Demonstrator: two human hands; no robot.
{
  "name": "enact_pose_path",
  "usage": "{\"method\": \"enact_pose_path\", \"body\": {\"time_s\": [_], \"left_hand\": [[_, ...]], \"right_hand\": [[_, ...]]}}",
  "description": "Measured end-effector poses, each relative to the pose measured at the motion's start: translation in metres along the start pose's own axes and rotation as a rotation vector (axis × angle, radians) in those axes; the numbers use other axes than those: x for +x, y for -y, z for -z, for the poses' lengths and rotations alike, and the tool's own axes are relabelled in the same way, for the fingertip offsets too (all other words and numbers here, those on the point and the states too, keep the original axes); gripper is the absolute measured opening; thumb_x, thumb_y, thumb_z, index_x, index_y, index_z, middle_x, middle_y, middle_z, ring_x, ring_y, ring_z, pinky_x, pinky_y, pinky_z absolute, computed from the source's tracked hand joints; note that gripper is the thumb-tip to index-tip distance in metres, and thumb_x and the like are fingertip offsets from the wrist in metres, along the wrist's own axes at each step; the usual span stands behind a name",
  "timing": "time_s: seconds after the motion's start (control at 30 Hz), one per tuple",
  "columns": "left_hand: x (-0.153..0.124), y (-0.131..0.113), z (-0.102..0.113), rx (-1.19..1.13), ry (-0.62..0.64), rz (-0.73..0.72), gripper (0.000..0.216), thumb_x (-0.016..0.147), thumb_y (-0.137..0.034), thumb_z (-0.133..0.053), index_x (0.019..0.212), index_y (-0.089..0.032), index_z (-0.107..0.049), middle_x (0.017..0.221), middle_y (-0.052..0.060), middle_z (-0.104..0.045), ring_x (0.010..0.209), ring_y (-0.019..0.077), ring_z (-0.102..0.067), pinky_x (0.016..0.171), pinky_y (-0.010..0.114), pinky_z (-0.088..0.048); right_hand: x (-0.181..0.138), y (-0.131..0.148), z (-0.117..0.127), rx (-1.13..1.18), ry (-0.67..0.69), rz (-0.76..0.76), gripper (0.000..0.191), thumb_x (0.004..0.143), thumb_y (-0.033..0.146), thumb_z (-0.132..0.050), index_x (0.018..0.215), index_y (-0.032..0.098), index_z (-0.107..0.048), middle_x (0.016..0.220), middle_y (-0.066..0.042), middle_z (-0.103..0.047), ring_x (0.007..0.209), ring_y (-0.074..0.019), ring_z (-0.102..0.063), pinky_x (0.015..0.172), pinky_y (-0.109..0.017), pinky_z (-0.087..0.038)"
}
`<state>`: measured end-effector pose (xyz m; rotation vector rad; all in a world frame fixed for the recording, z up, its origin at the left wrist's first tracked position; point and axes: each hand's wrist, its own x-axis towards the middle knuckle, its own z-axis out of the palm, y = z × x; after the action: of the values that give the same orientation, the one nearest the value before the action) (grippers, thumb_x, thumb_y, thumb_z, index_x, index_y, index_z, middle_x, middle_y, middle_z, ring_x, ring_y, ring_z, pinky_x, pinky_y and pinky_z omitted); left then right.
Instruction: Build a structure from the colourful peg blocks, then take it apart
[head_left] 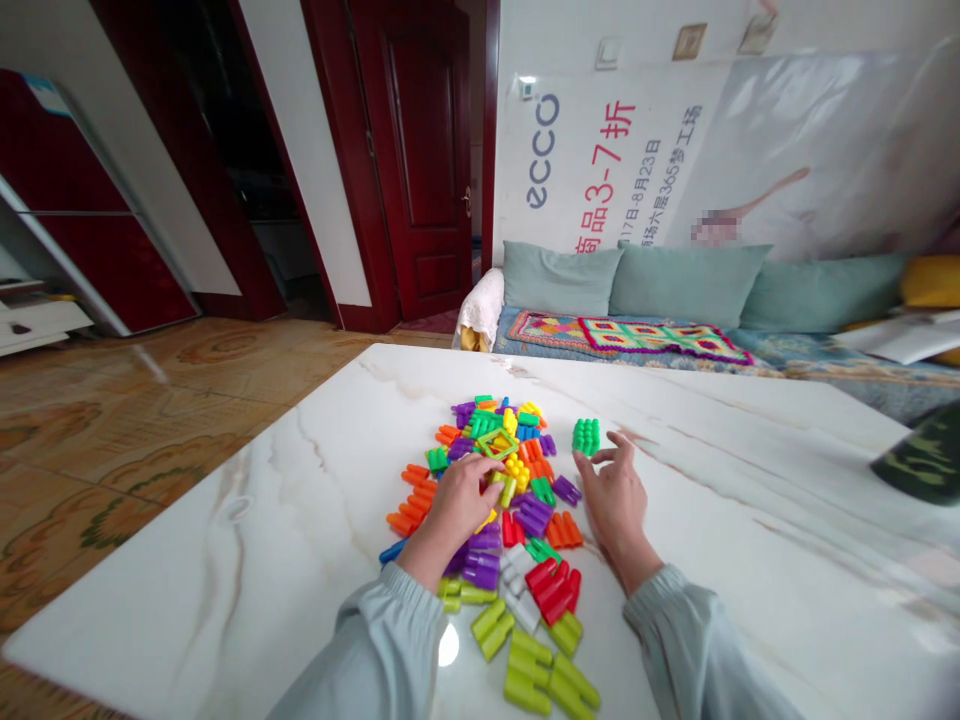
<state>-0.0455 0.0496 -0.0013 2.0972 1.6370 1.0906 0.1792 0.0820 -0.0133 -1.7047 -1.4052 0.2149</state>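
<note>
My left hand (463,497) reaches over the pile of plastic building blocks, thumb and fingers closed at the end of a lime-green block (505,489). A lime diamond-shaped frame piece (498,443) lies just beyond its fingertips, and a yellow knobbed block (517,472) is to its right. My right hand (616,492) is right of the pile, fingers apart and holding nothing. Close to its thumb and index fingertips stands a green cluster of joined blocks (586,436), apart from the rest. Purple blocks (533,514) and an orange block (564,530) lie between the hands.
Nearer me on the white marbled table (225,590) lie red blocks (553,590), grey blocks (519,585) and lime blocks (529,672). A camouflage-patterned object (921,458) is at the right edge. Behind the table is a sofa with green cushions (686,283).
</note>
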Motion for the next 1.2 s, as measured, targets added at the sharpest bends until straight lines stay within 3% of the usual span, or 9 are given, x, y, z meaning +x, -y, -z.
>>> {"method": "enact_pose_path", "body": {"time_s": [0.13, 0.3, 0.4, 0.53, 0.63, 0.73, 0.87, 1.1, 1.2], "left_hand": [[0.002, 0.002, 0.000, -0.204, -0.062, 0.076, 0.028, 0.076, -0.008, -0.064, 0.100, -0.018, -0.073, 0.089, 0.005, -0.073, 0.076, 0.0162, -0.066, 0.072, 0.029, -0.055], [0.005, -0.002, 0.005, -0.575, -0.073, 0.231, 0.029, 0.076, -0.017, -0.066, 0.105, -0.016, -0.070, 0.093, 0.006, -0.073, 0.078, 0.0169, -0.068, 0.070, 0.028, -0.057], [0.005, -0.007, 0.007, -0.819, 0.013, 0.320, 0.032, 0.074, -0.029, -0.072, 0.103, -0.015, -0.069, 0.093, 0.006, -0.072, 0.078, 0.0183, -0.069, 0.068, 0.030, -0.059], [0.003, -0.014, 0.010, -0.981, 0.067, 0.374, 0.045, 0.070, -0.038, -0.080, 0.106, -0.015, -0.067, 0.088, 0.004, -0.069, 0.075, 0.0178, -0.069, 0.067, 0.030, -0.060], [0.002, -0.017, 0.012, -1.008, 0.150, 0.367, 0.053, 0.069, -0.044, -0.081, 0.109, -0.014, -0.065, 0.076, 0.000, -0.066, 0.065, 0.0154, -0.066, 0.059, 0.027, -0.057], [0.001, -0.020, 0.014, -1.007, 0.204, 0.350, 0.058, 0.069, -0.049, -0.082, 0.112, -0.014, -0.064, 0.070, -0.001, -0.065, 0.060, 0.0144, -0.065, 0.056, 0.026, -0.056], [0.000, -0.021, 0.013, -0.980, 0.224, 0.335, 0.054, 0.070, -0.054, -0.079, 0.104, -0.013, -0.068, 0.076, 0.003, -0.069, 0.064, 0.0154, -0.067, 0.056, 0.026, -0.056], [-0.001, -0.016, 0.005, -0.856, 0.268, 0.256, 0.047, 0.085, -0.057, -0.063, 0.098, -0.013, -0.072, 0.059, 0.000, -0.066, 0.049, 0.0136, -0.062, 0.047, 0.024, -0.051], [-0.001, -0.016, 0.005, -0.710, 0.163, 0.194, 0.038, 0.091, -0.048, -0.057, 0.098, -0.014, -0.073, 0.057, 0.000, -0.065, 0.044, 0.0117, -0.057, 0.045, 0.022, -0.046]], "right_hand": [[-0.025, 0.008, -0.007, 0.345, 0.137, 0.139, 0.049, 0.086, 0.048, -0.056, 0.125, 0.019, -0.050, 0.093, -0.003, -0.066, 0.060, -0.0140, -0.059, 0.058, -0.028, -0.048], [-0.034, 0.014, -0.002, 0.410, 0.173, 0.307, 0.029, 0.089, 0.037, -0.059, 0.112, 0.019, -0.061, 0.096, -0.006, -0.068, 0.075, -0.0166, -0.062, 0.070, -0.031, -0.053], [-0.036, 0.016, 0.005, 0.428, 0.211, 0.429, 0.032, 0.091, 0.034, -0.059, 0.121, 0.021, -0.060, 0.102, -0.007, -0.069, 0.084, -0.0187, -0.064, 0.077, -0.034, -0.054], [-0.041, 0.020, 0.008, 0.461, 0.295, 0.537, 0.051, 0.090, 0.028, -0.063, 0.139, 0.026, -0.050, 0.118, -0.007, -0.067, 0.090, -0.0188, -0.066, 0.080, -0.035, -0.056], [-0.043, 0.024, 0.007, 0.503, 0.325, 0.617, 0.055, 0.092, 0.022, -0.060, 0.144, 0.031, -0.046, 0.133, -0.007, -0.060, 0.107, -0.0202, -0.064, 0.091, -0.038, -0.055], [-0.043, 0.029, 0.009, 0.547, 0.336, 0.678, 0.045, 0.094, 0.018, -0.056, 0.137, 0.031, -0.055, 0.132, -0.007, -0.060, 0.120, -0.0221, -0.059, 0.098, -0.041, -0.053], [-0.043, 0.034, 0.014, 0.613, 0.335, 0.676, 0.024, 0.094, 0.019, -0.058, 0.115, 0.026, -0.067, 0.113, -0.007, -0.067, 0.105, -0.0206, -0.065, 0.089, -0.036, -0.055], [-0.046, 0.034, 0.013, 0.686, 0.365, 0.548, 0.006, 0.093, 0.024, -0.061, 0.098, 0.023, -0.063, 0.089, -0.001, -0.065, 0.078, -0.0150, -0.063, 0.071, -0.027, -0.053], [-0.048, 0.032, 0.010, 0.676, 0.351, 0.465, 0.009, 0.094, 0.029, -0.060, 0.095, 0.021, -0.063, 0.084, 0.000, -0.065, 0.076, -0.0149, -0.061, 0.071, -0.026, -0.050]]}}
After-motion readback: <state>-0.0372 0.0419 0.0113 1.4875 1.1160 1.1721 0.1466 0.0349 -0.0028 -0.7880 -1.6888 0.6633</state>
